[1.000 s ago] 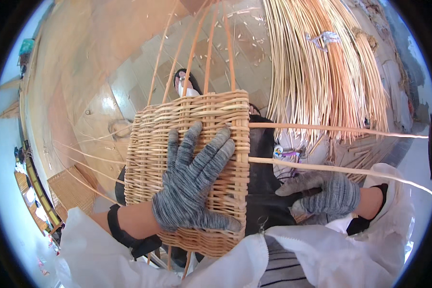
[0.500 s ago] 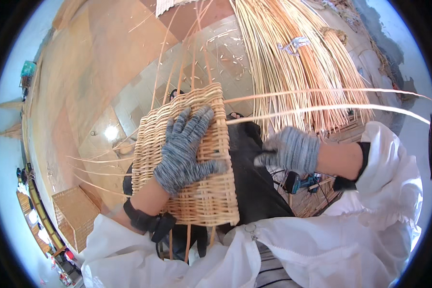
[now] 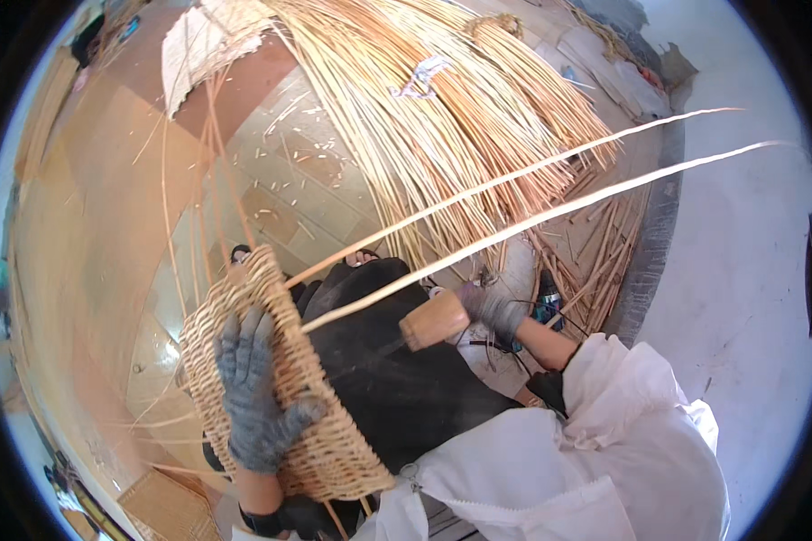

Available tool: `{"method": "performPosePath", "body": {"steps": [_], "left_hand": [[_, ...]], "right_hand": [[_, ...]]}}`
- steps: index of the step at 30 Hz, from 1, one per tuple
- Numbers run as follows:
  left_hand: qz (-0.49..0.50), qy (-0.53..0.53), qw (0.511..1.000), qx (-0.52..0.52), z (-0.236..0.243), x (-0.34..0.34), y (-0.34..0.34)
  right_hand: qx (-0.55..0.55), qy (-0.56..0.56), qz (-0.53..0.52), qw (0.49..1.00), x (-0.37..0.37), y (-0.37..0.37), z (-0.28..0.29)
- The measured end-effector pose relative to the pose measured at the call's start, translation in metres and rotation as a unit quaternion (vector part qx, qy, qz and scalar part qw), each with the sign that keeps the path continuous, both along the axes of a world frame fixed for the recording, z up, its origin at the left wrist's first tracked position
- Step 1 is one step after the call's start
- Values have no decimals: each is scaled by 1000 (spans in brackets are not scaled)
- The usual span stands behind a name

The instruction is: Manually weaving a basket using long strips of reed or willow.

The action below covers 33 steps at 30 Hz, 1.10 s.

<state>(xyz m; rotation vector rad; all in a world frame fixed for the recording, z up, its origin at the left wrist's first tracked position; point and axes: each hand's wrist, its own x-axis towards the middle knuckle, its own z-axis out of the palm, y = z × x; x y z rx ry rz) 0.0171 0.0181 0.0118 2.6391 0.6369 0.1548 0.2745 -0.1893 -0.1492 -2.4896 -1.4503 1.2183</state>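
Observation:
A woven wicker panel [image 3: 280,298] lies tilted across my lap, with long stakes running out of its edges. My left hand [image 3: 257,388], in a grey knit glove, presses flat on the weave, fingers stretched and thumb out to the side. To the right of the panel my gloved right hand [image 3: 496,312] is closed around a wooden mallet [image 3: 435,320]. Its thick, rounded head points toward the panel, apart from it, above the black cloth [image 3: 383,361] on my lap; the grip is mostly hidden. Two long pale rods [image 3: 532,221] reach from the panel's edge to the upper right.
A big bundle of peeled rods [image 3: 442,117] lies ahead on the floor, a crumpled cloth [image 3: 421,77] on it. Beside my right hand are a power drill [image 3: 549,298] and loose brown sticks [image 3: 604,243]. Wood chips [image 3: 311,158] litter the tiles. A wicker box [image 3: 167,505] stands lower left.
My view has swung right, so the panel appears farther left and more tilted. My right hand, blurred and with no mallet visible before, now holds the wooden mallet. My left hand stays on the weave.

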Motion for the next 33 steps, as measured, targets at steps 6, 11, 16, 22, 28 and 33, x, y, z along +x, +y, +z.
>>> {"method": "performPosePath", "body": {"steps": [6, 11, 16, 22, 28, 33], "left_hand": [[6, 13, 1000, -12, -6, 8, -2], [0, 69, 997, 32, -7, 24, -1], [-3, 56, 998, -35, 8, 38, 0], [-7, 87, 996, -19, 9, 42, 5], [7, 81, 996, -20, 1, 44, 3], [-15, 35, 999, 7, -3, 43, 2]], "right_hand": [[-95, 106, 46, 989, 14, -106, -146], [10, -94, -159, 983, 87, -47, -191], [77, -114, -170, 976, 153, 52, -225], [148, -277, -179, 932, 173, 130, -258], [5, -282, -246, 927, 178, 146, -247], [87, -103, -150, 979, 124, 140, -243]]}}
